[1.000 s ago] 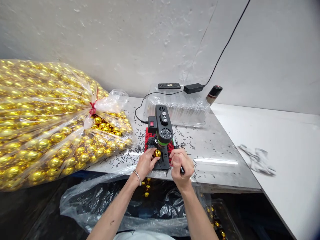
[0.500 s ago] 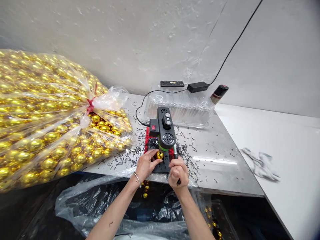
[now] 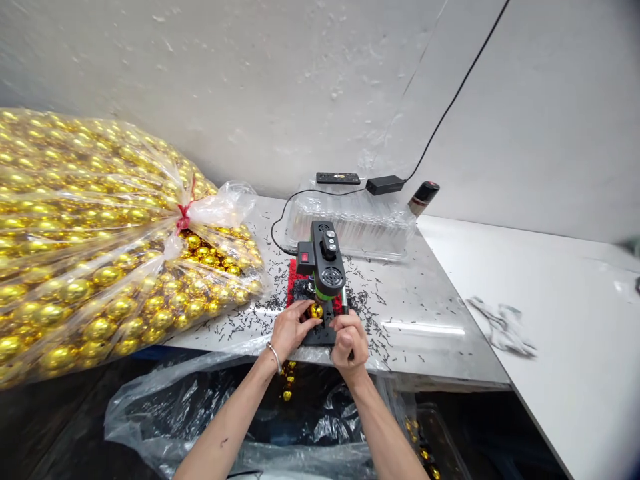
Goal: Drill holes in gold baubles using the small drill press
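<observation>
Thumb and fingers of my left hand (image 3: pixel 290 329) are closed on a shiny gold ball (image 3: pixel 315 311), right under the front end of a small black bench machine (image 3: pixel 328 252). My right hand (image 3: pixel 350 341) is wrapped round the machine's lever (image 3: pixel 345 301), whose dark grip is mostly hidden by the fingers. The machine has round vents, a red switch and a green ring beneath its head. It stands on a black base plate (image 3: pixel 319 337) over a red mat (image 3: pixel 291 277). Whether the ball touches the machine's tip cannot be seen.
Large clear bags of gold balls (image 3: pixel 100 267) fill the left. Small black bits litter the metal table (image 3: pixel 425 293). Behind the machine are a clear plastic box (image 3: pixel 370 233), a power adapter (image 3: pixel 386 185) and a dark-capped bottle (image 3: pixel 424 198). White gloves (image 3: pixel 503 327) lie right; a plastic bag (image 3: pixel 200 427) hangs below.
The view has shifted slightly, so the table things appear a little lower and more to the left. Both hands keep their holds on the gold ball and the lever.
</observation>
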A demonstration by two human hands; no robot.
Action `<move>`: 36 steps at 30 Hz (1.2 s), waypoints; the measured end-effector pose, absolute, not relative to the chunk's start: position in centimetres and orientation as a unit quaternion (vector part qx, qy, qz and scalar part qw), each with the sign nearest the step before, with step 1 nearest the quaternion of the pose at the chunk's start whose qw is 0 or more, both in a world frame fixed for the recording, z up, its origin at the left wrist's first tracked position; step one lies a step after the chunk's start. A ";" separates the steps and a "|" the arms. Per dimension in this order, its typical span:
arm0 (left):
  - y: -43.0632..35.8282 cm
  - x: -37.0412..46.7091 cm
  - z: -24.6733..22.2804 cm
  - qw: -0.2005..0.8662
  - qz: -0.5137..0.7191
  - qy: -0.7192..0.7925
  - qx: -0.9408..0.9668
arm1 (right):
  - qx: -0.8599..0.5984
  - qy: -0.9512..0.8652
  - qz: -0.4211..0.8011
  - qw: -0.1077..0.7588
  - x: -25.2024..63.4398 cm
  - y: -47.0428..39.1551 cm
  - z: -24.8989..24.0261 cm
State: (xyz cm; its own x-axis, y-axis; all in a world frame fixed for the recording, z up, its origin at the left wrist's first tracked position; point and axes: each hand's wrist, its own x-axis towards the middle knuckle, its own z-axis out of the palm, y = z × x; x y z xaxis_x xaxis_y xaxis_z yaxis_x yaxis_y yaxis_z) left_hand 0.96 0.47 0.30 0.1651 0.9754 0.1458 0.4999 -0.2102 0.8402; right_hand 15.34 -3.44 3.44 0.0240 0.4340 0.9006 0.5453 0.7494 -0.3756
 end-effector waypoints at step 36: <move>6.7 -10.7 6.2 0.145 0.199 0.654 0.715 | -0.384 -0.668 0.007 0.638 15.0 -3.9 8.7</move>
